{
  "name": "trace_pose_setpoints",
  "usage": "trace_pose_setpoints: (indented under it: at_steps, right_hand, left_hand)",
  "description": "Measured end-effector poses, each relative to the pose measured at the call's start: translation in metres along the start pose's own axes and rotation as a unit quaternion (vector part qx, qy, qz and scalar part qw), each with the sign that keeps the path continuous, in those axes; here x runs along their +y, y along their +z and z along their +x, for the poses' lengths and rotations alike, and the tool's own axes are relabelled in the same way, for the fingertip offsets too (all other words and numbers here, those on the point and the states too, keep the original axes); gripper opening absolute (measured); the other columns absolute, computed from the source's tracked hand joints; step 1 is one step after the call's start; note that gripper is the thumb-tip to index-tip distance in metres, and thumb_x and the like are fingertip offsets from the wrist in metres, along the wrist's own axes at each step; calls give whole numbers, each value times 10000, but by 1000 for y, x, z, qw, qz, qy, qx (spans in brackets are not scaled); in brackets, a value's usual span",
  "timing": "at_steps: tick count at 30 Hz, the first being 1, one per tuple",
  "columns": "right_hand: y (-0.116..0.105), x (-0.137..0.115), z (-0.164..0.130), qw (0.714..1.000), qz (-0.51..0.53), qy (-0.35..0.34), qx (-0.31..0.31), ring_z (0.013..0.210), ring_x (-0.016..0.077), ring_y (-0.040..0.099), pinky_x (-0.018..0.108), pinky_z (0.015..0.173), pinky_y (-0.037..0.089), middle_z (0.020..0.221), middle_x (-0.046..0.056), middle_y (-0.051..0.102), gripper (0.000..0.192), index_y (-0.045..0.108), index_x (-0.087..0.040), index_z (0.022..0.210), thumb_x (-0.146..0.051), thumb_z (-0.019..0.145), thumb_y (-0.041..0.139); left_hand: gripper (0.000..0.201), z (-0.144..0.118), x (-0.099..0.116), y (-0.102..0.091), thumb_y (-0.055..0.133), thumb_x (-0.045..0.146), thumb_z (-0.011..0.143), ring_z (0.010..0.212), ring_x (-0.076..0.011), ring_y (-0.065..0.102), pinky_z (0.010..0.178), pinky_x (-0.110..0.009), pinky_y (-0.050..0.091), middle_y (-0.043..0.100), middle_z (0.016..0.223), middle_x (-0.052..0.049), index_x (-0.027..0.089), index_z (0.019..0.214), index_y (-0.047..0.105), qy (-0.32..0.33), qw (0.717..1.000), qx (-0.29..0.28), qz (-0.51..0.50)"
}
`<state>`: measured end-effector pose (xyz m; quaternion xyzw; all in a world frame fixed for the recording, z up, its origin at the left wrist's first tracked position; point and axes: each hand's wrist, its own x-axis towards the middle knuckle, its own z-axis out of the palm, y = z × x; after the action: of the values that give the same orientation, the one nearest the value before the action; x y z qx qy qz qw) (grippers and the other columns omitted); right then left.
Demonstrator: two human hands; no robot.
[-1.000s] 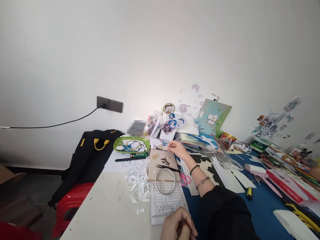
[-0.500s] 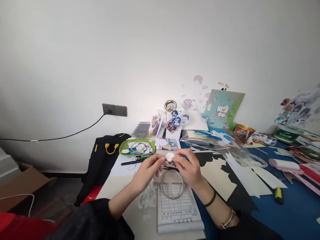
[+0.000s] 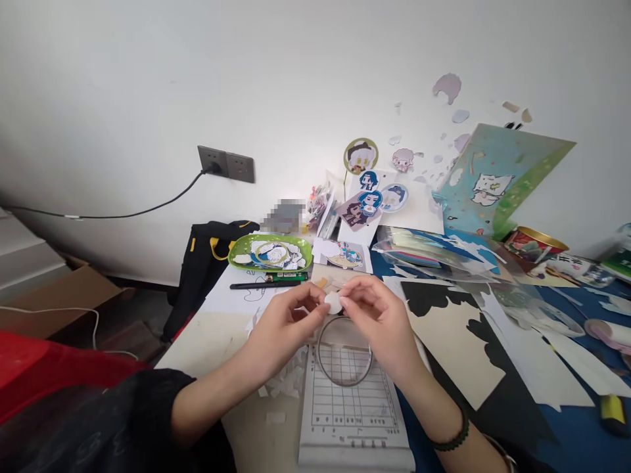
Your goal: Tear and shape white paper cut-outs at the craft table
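A small white paper piece (image 3: 333,303), roughly round, is pinched between my two hands above the table. My left hand (image 3: 290,318) grips its left edge between thumb and fingers. Its right edge sits in the pinch of my right hand (image 3: 377,315). Just below them a thin round ring (image 3: 319,361) lies on a pad of printed form paper (image 3: 352,420). White paper scraps (image 3: 283,384) are scattered left of the pad. What lies directly behind the fingers is partly hidden.
A green tray (image 3: 236,261) of paper cut-outs stands at the back left, with a black pen (image 3: 266,285) in front. Black paper (image 3: 513,420) and a cream sheet (image 3: 463,355) lie to the right. A yellow-and-black cutter-like object (image 3: 612,414) is at far right.
The view has shifted closer and tilted. Both hands still pinch the white piece, which has turned slightly and looks narrower.
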<state>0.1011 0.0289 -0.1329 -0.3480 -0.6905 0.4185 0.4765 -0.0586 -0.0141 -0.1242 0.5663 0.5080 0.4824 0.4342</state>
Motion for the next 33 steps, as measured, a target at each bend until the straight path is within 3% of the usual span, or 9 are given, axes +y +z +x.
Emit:
trace_pose_setpoints:
  at_steps: [3, 6, 9, 12, 17, 22, 33]
  right_hand:
    - [3, 1, -2, 1000, 12, -7, 10, 743, 139, 658, 259, 676, 571, 802, 0, 651, 48, 596, -226, 808, -190, 783, 619]
    - [6, -3, -5, 993, -64, -94, 37, 801, 149, 638, 273, 693, 562, 853, 21, 631, 84, 639, -226, 802, -150, 799, 603]
    - [8, -7, -7, 966, -163, -183, 83, 846, 162, 620, 311, 746, 544, 888, 37, 624, 139, 676, -231, 829, -120, 812, 594]
    - [9, -8, -8, 951, -203, -213, 95, 854, 176, 620, 340, 763, 531, 870, 41, 641, 155, 696, -234, 849, -121, 824, 592]
    - [9, -7, -7, 964, -166, -201, 56, 829, 173, 650, 338, 749, 543, 864, 21, 704, 187, 706, -247, 863, -115, 834, 577]
    - [7, -6, -9, 987, -102, -123, 26, 813, 168, 684, 321, 758, 558, 863, -4, 741, 147, 719, -252, 858, -163, 820, 609]
    - [5, -4, -8, 995, -82, -64, 4, 811, 168, 703, 297, 743, 574, 860, -19, 756, 127, 742, -264, 846, -212, 808, 632]
  left_hand:
    - [168, -2, -1, 1, 582, 341, 821, 601, -107, 515, 509, -207, 438, 547, 684, 19, 174, 800, 581, 19, 999, 25, -21]
    - [178, -2, -4, 2, 607, 347, 813, 629, -114, 557, 501, -204, 456, 578, 728, 6, 169, 816, 597, 27, 998, 40, -37]
    - [186, -3, -5, 2, 610, 350, 817, 612, -114, 566, 500, -205, 448, 599, 704, 6, 164, 813, 612, 34, 998, 51, -13]
    - [149, -5, -3, 2, 626, 313, 810, 608, -112, 580, 537, -211, 451, 620, 686, 13, 166, 792, 631, 63, 995, 72, 37]
    - [83, -11, 1, 1, 618, 254, 819, 614, -103, 590, 556, -197, 457, 676, 736, 22, 189, 787, 661, 133, 978, 97, 129]
    - [89, -12, 1, -1, 574, 233, 854, 643, -107, 601, 553, -189, 455, 686, 753, 20, 199, 829, 653, 183, 959, 87, 198]
    - [113, -12, -1, -3, 538, 229, 868, 627, -112, 597, 543, -199, 452, 668, 728, 8, 192, 825, 636, 210, 944, 79, 241]
